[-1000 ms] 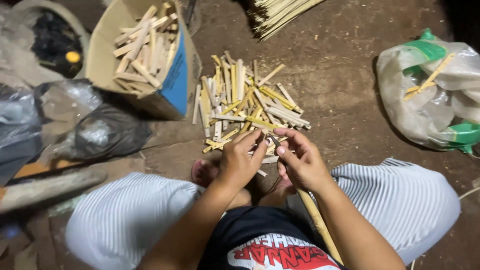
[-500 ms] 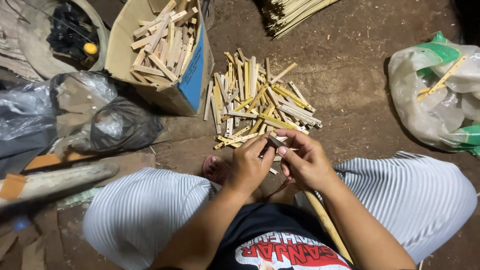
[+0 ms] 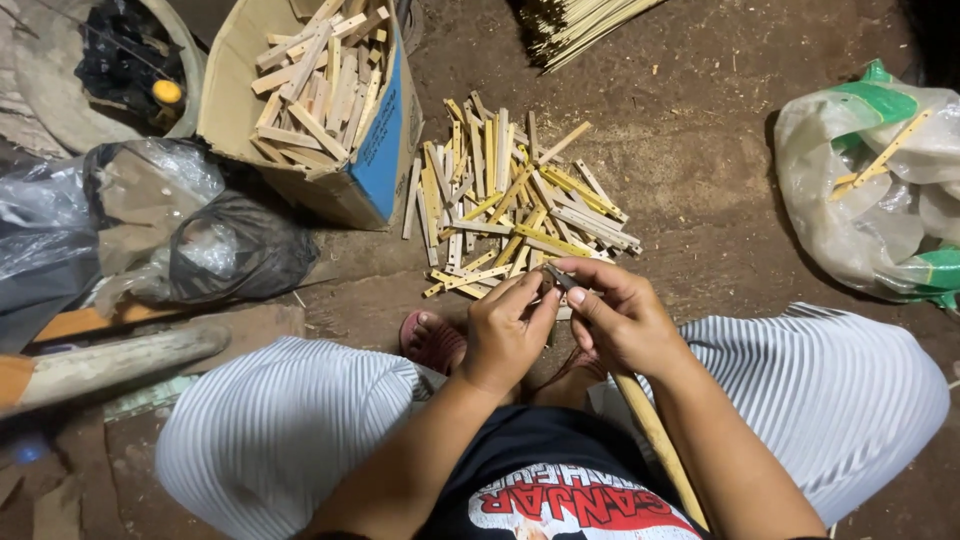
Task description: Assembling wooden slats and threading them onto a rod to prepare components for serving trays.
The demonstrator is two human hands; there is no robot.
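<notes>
Hands over the dirt floor (image 3: 700, 150): our left hand (image 3: 508, 330) and right hand (image 3: 620, 318) pinch one small dark strip (image 3: 558, 279) between closed fingertips, just below the bamboo-strip pile (image 3: 510, 200).

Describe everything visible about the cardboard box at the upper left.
The cardboard box is brown, with one blue outer side facing the loose pile of sticks. It lies tilted on the dirt floor, its open top showing a heap of pale flat wooden strips lying crisscross. A dark plastic bag lies beside its lower edge. Neither hand touches it.
</notes>
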